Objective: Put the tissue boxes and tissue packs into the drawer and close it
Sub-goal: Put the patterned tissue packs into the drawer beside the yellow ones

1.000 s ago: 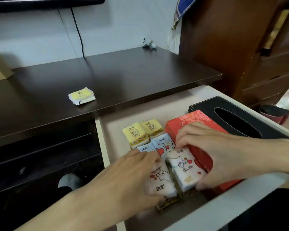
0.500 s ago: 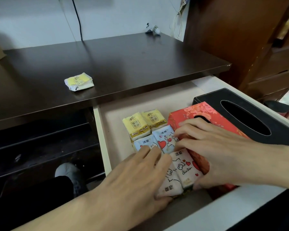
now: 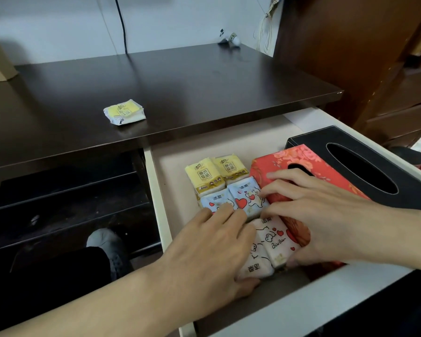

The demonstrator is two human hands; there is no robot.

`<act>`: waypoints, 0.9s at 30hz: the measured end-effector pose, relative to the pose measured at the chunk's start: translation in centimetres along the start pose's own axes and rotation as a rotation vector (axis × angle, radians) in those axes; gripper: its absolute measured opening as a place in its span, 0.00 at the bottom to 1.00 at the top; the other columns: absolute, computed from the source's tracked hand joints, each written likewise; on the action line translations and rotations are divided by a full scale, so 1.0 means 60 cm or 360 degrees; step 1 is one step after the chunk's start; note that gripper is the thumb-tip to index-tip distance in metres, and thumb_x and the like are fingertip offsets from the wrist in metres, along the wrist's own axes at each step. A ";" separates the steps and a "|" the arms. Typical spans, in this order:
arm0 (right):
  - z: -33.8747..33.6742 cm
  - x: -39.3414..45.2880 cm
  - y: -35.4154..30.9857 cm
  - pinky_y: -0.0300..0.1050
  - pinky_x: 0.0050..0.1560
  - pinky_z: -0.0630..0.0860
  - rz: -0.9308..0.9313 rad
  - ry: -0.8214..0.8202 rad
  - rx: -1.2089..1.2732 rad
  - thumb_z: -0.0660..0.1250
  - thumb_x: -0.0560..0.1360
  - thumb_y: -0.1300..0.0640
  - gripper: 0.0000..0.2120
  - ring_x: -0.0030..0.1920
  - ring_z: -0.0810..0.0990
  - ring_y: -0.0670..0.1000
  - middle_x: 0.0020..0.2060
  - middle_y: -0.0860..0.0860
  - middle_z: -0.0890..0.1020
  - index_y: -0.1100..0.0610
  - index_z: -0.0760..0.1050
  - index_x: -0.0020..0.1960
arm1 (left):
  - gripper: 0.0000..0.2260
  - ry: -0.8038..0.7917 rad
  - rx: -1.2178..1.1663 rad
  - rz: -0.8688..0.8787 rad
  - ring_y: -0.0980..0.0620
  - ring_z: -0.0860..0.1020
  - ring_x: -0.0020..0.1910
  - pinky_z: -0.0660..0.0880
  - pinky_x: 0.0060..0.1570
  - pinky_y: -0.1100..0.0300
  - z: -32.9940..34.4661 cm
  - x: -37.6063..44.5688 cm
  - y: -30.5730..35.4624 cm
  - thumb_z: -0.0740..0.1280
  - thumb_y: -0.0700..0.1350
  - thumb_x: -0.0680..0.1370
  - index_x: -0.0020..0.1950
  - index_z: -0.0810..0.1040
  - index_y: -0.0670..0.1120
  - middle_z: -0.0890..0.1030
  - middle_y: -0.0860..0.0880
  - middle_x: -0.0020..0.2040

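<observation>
Yellow tissue pack [image 3: 125, 111] lies beyond both hands, on desk [image 3: 204, 88].

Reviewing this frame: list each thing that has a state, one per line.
Drawer: open.
Red tissue box: in drawer.
Black tissue box: in drawer.
Yellow pack on desk: not yet put away.
Six packs: in drawer.
Left hand: resting flat on packs.
Right hand: pressing on packs.

bench [image 3: 204, 88]: dark wood, smooth, slight gloss
tissue packs [image 3: 247, 198]: glossy plastic wrap
black tissue box [image 3: 374, 152]: matt, like leather
</observation>
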State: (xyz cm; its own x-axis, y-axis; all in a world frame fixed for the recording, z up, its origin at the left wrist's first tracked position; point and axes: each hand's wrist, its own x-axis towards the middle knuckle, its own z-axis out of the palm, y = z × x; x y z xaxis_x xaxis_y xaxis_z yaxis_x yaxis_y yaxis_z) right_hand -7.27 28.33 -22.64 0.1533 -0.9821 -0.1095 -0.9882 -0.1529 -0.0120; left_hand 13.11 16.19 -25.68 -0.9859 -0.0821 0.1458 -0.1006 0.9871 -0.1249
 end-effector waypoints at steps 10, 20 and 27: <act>-0.013 0.043 0.007 0.49 0.63 0.75 0.0276 0.0408 0.0605 0.66 0.76 0.37 0.15 0.61 0.77 0.40 0.57 0.36 0.80 0.39 0.80 0.59 | 0.23 0.0149 -0.0152 -0.0128 0.50 0.75 0.45 0.74 0.43 0.53 -0.033 -0.007 -0.035 0.57 0.66 0.76 0.48 0.80 0.49 0.77 0.52 0.45; -0.123 0.354 -0.010 0.42 0.57 0.77 0.0288 0.0763 0.1251 0.71 0.78 0.58 0.08 0.53 0.84 0.46 0.51 0.45 0.87 0.50 0.86 0.54 | 0.10 0.0403 -0.0218 -0.1028 0.54 0.78 0.43 0.74 0.41 0.53 -0.079 -0.052 -0.233 0.61 0.59 0.77 0.44 0.78 0.56 0.77 0.59 0.41; -0.133 0.498 -0.043 0.52 0.60 0.75 0.0164 0.0486 0.0493 0.72 0.77 0.51 0.09 0.62 0.79 0.55 0.60 0.49 0.80 0.51 0.84 0.56 | 0.09 0.0271 -0.0315 -0.0996 0.58 0.77 0.45 0.76 0.39 0.55 -0.042 -0.065 -0.218 0.60 0.58 0.77 0.47 0.78 0.58 0.77 0.60 0.46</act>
State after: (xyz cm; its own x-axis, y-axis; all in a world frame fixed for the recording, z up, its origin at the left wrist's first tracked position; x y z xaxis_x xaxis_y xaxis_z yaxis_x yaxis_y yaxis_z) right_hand -0.09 -1.48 -17.94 0.0021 -0.9851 0.1723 -0.9460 -0.0578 -0.3189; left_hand 18.62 3.95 -22.15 -0.7131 -0.6396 0.2869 -0.6034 0.7684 0.2131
